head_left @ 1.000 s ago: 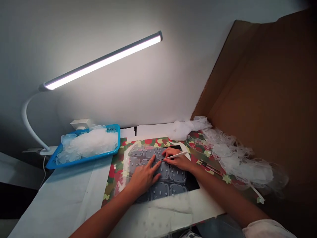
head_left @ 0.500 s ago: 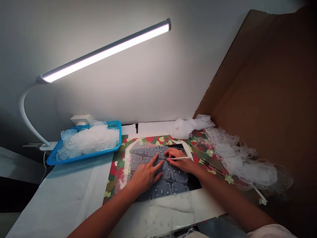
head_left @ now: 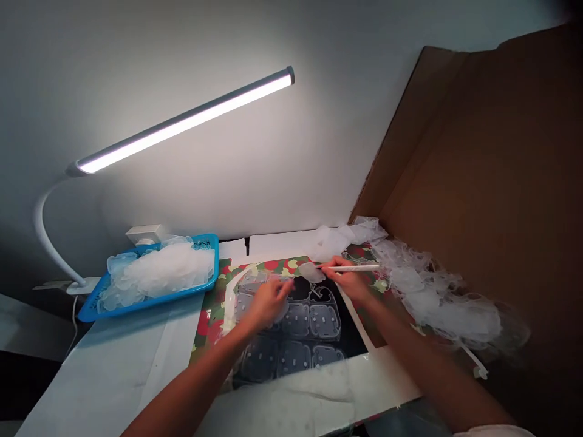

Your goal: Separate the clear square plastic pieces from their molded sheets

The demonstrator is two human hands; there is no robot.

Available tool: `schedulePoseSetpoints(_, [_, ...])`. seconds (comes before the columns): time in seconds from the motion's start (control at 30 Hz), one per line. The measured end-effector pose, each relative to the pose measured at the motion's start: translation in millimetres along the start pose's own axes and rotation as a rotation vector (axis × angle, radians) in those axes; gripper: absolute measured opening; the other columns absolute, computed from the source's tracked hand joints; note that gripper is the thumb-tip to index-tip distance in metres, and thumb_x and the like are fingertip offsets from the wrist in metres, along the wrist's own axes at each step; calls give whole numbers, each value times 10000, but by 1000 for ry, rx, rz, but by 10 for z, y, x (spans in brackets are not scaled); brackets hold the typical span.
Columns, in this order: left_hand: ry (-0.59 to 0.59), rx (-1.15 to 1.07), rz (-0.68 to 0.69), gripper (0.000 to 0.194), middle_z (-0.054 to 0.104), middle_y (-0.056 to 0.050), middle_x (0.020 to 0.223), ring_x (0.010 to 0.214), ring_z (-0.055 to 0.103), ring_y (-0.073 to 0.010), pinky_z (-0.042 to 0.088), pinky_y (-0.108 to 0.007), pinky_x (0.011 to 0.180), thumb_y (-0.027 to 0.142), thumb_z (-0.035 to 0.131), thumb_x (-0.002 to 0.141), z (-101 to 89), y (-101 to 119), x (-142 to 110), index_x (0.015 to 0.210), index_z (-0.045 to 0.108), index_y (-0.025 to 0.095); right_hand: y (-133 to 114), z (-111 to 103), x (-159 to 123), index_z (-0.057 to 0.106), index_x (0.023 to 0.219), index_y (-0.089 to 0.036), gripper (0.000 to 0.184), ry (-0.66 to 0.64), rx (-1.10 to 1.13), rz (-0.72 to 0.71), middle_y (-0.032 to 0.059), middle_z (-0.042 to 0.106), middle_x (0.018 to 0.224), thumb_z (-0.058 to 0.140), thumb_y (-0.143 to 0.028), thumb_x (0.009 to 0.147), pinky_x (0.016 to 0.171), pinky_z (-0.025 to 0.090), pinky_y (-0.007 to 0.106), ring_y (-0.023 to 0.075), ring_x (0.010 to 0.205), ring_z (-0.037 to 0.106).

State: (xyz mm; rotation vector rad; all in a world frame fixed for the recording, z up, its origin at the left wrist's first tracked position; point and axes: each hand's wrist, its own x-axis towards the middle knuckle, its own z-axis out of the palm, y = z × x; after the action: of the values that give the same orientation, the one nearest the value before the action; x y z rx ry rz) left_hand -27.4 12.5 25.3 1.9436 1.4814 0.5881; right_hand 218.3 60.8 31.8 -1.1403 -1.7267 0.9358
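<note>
LOG | left hand (head_left: pixel 268 302): blurred by motion, fingers bunched and curled downward, wrist bent | left forearm (head_left: pixel 186 377): reaching in from lower left | right hand (head_left: pixel 348 281): thumb and fingers (head_left: pixel 330 263) closed in a pinch grip, wrist angled | right forearm (head_left: pixel 423 359): reaching in from lower right, hands apart

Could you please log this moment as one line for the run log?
left hand: above clear sheet | right hand: holding white stylus | clear scrap: beside stylus tip
</note>
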Motion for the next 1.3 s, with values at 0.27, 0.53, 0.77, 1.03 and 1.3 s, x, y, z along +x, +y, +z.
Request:
schedulePoseSetpoints(0.27, [16, -99, -42, 260, 619, -1, 646, 607, 537, -142, 370, -235, 585, 372, 558, 812, 220, -86, 423, 784, 685, 146, -29, 325, 67, 532, 644, -199, 351, -100, 282, 200, 52, 711, 892, 694, -503, 711, 758, 438, 304, 194, 845, 610])
schedulePoseSetpoints(0.53, [133, 26, 70, 151, 599, 2, 678, 649, 513, -143, 328, -234, 602, 244, 538, 820, 267, -134, 323, 741, 638, 163, 183, 403, 316, 513, 624, -185, 383, -258, 133, 284, -16, 546, 633, 649, -539, 678, 613, 357, 262, 131, 639, 474])
schedulePoseSetpoints(0.77, [255, 129, 357, 244, 666, -59, 854, 804, 550, -176, 428, -284, 738, 243, 445, 932, 197, -10, -81, 838, 663, 190, 271, 448, 379, 433, 612, -209, 338, -164, -40, 179, -56, 441, 555, 633, -467, 697, 548, 262, 246, 118, 564, 379])
schedulePoseSetpoints(1.03, [266, 102, 198, 321, 630, -28, 727, 690, 575, -168, 435, -263, 625, 215, 321, 946, -323, -196, -646, 863, 629, 192, 162, 332, 326, 497, 630, -209, 229, -51, -151, 81, 4, 624, 691, 591, -367, 766, 628, 373, 264, 159, 662, 525])
schedulePoseSetpoints(1.3, [102, 645, 0, 388, 486, -36, 1445, 824, 684, -199, 479, -296, 664, 394, 462, 933, -157, -356, -607, 1308, 558, 376, 6, 1049, 35, 553, 703, -193, 145, -327, -74, -219, 22, 640, 861, 580, -265, 826, 732, 432, 274, 161, 789, 575])
